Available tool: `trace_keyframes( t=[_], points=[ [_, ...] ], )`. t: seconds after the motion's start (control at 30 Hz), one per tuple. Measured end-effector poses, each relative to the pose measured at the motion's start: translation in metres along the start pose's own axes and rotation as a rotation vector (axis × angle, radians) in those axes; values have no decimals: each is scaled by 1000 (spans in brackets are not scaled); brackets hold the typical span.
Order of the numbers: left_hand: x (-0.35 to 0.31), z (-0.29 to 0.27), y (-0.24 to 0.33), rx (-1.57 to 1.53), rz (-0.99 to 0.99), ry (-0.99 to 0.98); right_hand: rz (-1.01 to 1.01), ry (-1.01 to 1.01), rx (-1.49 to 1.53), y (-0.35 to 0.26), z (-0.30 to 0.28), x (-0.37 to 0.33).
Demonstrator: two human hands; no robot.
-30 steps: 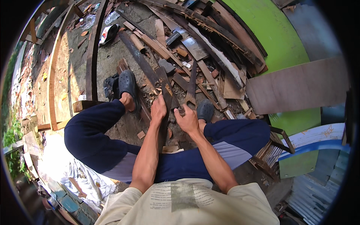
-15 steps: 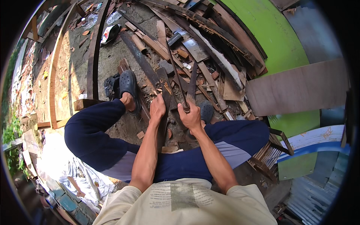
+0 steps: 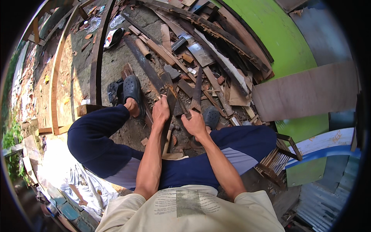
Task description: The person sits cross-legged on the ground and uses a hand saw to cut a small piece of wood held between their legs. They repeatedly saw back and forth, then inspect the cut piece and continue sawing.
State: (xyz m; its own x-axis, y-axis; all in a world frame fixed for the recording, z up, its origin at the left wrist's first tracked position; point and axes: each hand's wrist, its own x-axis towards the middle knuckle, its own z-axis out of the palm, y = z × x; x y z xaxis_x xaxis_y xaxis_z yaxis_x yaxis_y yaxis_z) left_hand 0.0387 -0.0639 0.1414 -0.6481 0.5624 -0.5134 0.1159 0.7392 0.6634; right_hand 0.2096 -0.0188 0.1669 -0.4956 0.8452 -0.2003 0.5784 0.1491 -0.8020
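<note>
My left hand (image 3: 160, 110) is closed around a dark, narrow wooden strip (image 3: 169, 112), which slants up between my legs. To its right, my right hand (image 3: 194, 123) grips the handle of a machete (image 3: 183, 106). The thin blade runs up and left toward the upper part of the strip; it shows nearly edge-on, and I cannot tell whether it touches the wood. A dark tapered wooden piece (image 3: 198, 87) lies beyond my right hand. Below the hands, a light-handled tool (image 3: 167, 142), perhaps a hammer, lies on the ground.
My clogs (image 3: 132, 89) stand either side of the work. Ahead lies a heap of planks and scraps (image 3: 228, 42), with a metal sheet (image 3: 200, 52). Timber framing (image 3: 96, 62) stands left, green panels (image 3: 290, 38) right. Far left, a forearm (image 3: 78, 194) shows beside white cloth.
My right hand has swung the machete blade down from its raised position toward the strip. The strip has shifted, uncovering the light-handled tool below. My left hand keeps its grip.
</note>
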Motion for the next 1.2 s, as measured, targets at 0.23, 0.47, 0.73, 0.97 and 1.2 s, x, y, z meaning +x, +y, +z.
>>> trace_keyframes(
  t=[0.23,0.47,0.73,0.97,1.2],
  points=[
    [6,15,-23,32,2,14,-52,77,204,-21,-2,-6],
    [-13,11,6,66,3,-32,95,-73,-60,19,-1,2],
    [7,22,-10,14,42,5,42,22,143,6,-4,-8],
    [-1,13,-15,72,-14,13,15,106,230,-10,-1,-4],
    [-2,5,2,69,-71,-48,213,-151,-39,2,-2,2]
  ],
)
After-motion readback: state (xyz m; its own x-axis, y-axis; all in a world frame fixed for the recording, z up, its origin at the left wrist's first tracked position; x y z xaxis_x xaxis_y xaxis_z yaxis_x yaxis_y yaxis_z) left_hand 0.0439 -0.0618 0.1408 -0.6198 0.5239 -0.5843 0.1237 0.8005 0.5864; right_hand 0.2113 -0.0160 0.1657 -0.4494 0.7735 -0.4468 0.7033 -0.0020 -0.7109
